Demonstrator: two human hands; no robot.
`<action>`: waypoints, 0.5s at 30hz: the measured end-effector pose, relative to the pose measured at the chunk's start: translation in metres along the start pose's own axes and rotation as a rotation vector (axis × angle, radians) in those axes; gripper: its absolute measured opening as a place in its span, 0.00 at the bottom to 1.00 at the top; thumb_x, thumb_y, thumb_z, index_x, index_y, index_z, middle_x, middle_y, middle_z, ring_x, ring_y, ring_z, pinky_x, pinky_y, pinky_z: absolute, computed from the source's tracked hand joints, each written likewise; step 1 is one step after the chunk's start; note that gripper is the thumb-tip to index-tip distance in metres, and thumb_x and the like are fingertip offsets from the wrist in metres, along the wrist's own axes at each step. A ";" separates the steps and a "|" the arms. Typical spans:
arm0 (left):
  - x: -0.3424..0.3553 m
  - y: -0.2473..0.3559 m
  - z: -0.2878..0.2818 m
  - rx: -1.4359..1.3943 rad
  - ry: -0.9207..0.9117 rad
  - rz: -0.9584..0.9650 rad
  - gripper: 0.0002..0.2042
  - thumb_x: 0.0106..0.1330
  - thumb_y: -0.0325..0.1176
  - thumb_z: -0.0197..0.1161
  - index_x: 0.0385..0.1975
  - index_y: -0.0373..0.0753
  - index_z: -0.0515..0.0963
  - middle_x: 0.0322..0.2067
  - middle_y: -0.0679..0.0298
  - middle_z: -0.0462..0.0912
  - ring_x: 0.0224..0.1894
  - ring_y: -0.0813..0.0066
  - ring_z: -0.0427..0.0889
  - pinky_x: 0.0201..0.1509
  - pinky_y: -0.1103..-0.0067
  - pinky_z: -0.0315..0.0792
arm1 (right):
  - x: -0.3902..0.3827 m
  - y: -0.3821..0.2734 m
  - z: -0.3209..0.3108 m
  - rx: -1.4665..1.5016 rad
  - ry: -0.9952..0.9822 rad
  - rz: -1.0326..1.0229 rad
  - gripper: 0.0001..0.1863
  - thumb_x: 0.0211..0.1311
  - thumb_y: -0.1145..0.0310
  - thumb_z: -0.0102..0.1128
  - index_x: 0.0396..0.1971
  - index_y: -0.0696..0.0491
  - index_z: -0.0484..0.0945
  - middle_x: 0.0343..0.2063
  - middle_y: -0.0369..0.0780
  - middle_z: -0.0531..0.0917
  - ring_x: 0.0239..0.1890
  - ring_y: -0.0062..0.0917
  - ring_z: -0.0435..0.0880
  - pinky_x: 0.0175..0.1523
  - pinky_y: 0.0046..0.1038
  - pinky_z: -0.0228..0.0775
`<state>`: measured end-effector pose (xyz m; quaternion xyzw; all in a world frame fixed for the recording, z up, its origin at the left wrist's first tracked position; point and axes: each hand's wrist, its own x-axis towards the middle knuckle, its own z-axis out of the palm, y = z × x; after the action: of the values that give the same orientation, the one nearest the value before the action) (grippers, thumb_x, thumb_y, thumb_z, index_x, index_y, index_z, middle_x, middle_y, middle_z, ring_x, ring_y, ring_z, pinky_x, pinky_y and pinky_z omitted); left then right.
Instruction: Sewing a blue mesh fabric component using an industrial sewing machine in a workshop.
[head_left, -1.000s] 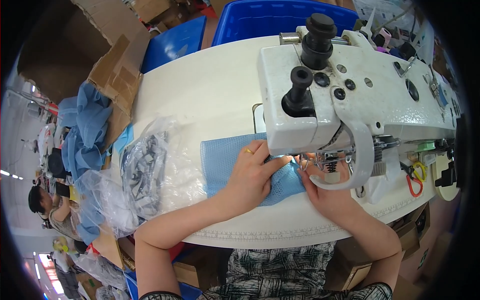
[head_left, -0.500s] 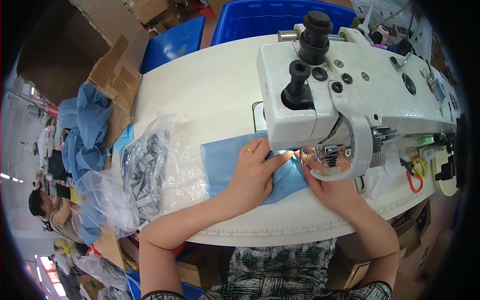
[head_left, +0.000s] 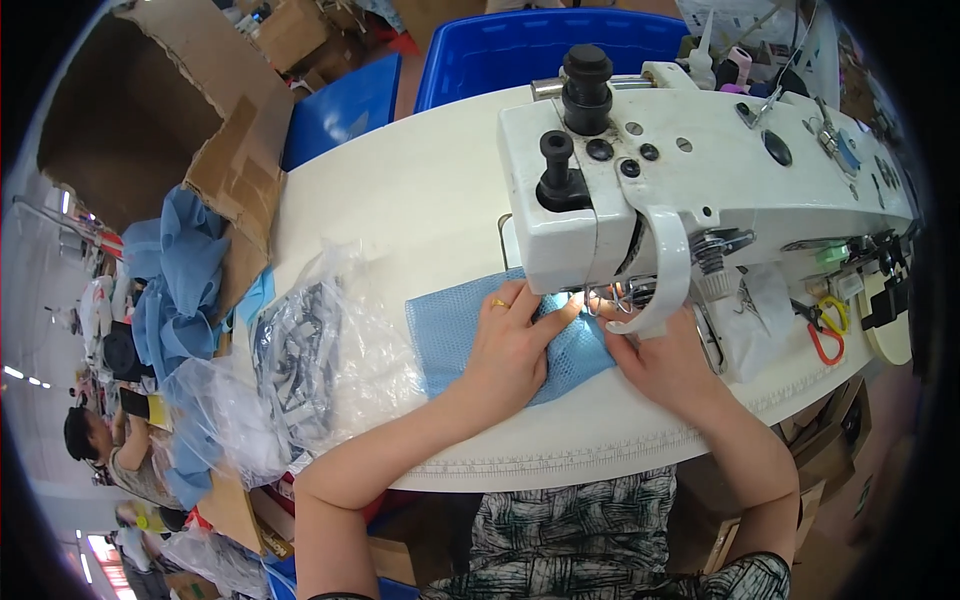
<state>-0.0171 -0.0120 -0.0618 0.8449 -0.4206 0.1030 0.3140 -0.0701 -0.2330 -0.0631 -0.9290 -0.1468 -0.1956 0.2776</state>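
A piece of blue mesh fabric (head_left: pixel 443 345) lies on the white table under the head of a white sewing machine (head_left: pixel 590 215). My left hand (head_left: pixel 508 350), with a ring on one finger, presses and grips the mesh just left of the needle area. Its thumb and index finger point toward the lit presser foot. On the other side, my right hand (head_left: pixel 668 368) pinches the fabric's right edge close to the needle. The machine's curved white guard (head_left: pixel 662 275) partly hides the right fingers. Needle and stitching are too small to make out.
Left of the fabric sits a clear plastic bag (head_left: pixel 300 365) of grey-blue pieces. Beyond it, blue fabric spills from a cardboard box (head_left: pixel 235 175). Scissors with red and yellow handles (head_left: pixel 830 330) lie at the right. A blue bin (head_left: pixel 430 75) stands behind the table; another person (head_left: pixel 125 450) is far left.
The view has shifted slightly, so the machine appears further left. Between my hands the mesh lies flatter than before. Both hands keep nearly the same place on the fabric.
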 end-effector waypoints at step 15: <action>0.002 0.001 -0.009 -0.233 -0.008 -0.017 0.18 0.50 0.14 0.55 0.41 0.37 0.79 0.44 0.58 0.77 0.49 0.55 0.73 0.54 0.63 0.66 | -0.008 -0.012 -0.001 -0.085 0.002 -0.300 0.18 0.53 0.73 0.66 0.47 0.48 0.88 0.38 0.41 0.84 0.41 0.39 0.80 0.46 0.40 0.73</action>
<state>-0.0155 -0.0085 -0.0538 0.8066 -0.4238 0.0476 0.4093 -0.0818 -0.2249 -0.0602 -0.9073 -0.2755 -0.2417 0.2060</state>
